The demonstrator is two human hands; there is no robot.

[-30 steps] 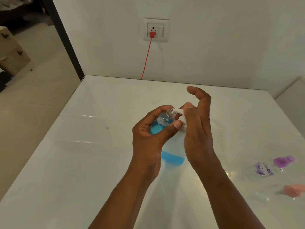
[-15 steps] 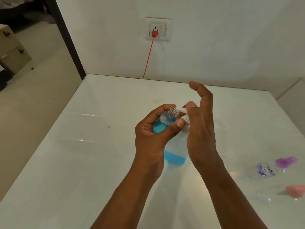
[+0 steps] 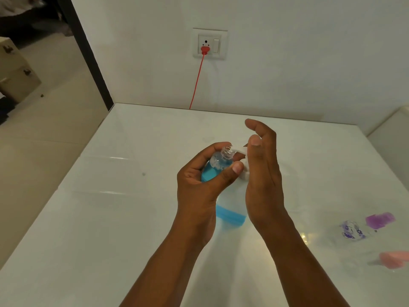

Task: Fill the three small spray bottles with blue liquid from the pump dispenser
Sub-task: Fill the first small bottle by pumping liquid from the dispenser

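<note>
Left hand (image 3: pixel 199 187): fingers curled round small spray bottle (image 3: pixel 218 166), roughly half blue, neck at the spout.
Right hand (image 3: pixel 262 173): thumb on pump dispenser (image 3: pixel 231 214) head; fingers loose, apart.
Remaining: purple-capped bottle (image 3: pixel 365 226), pink-capped bottle (image 3: pixel 391 263) look unfilled.

Pump dispenser (image 3: pixel 230 214) mostly hidden behind left hand (image 3: pixel 199 187) and right hand (image 3: pixel 263 173); only blue base and bit of white pump head showing. Small spray bottle (image 3: pixel 218 166) partly covered by left fingers. Purple-capped bottle (image 3: pixel 363 227) blurred. Pink cap (image 3: pixel 395 263) blurred, cut by right edge.
</note>
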